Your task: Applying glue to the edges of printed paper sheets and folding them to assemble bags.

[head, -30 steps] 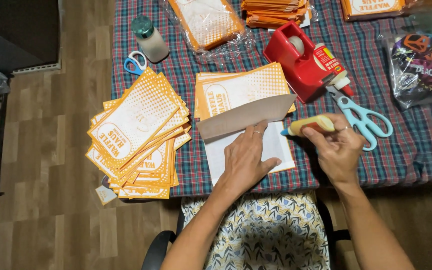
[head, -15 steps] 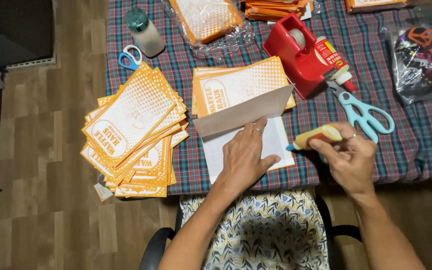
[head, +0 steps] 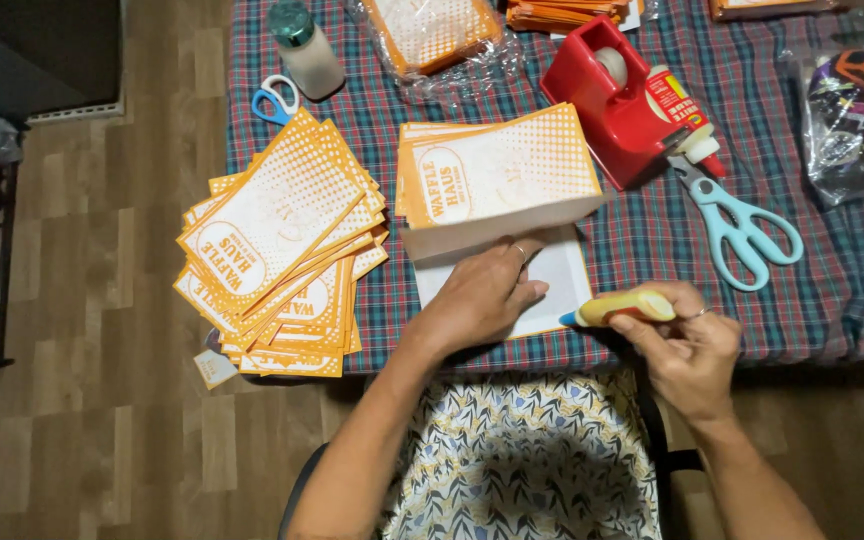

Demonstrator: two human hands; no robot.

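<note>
Left hand (head: 482, 295) lies flat on folded white paper bag (head: 562, 275), pinning it to plaid tablecloth (head: 652, 235). Right hand (head: 687, 345) grips yellow glue stick (head: 620, 307), blue tip at bag's near right edge. Orange printed bags (head: 277, 245) stacked left.

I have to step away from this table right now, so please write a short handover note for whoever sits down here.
Left hand: flat on the white folded sheet, pinning it to the table, flap raised.
Right hand: fingers closed on the yellow glue stick, blue tip at the sheet's right edge.
Nearby: fanned pile of orange printed sheets to the left, a smaller stack behind the sheet, red tape dispenser, glue bottle, light blue scissors.
Done: the sheet is folded. Whether glue is on it cannot be told.
Left: by the look of it, gluing this sheet.
</note>
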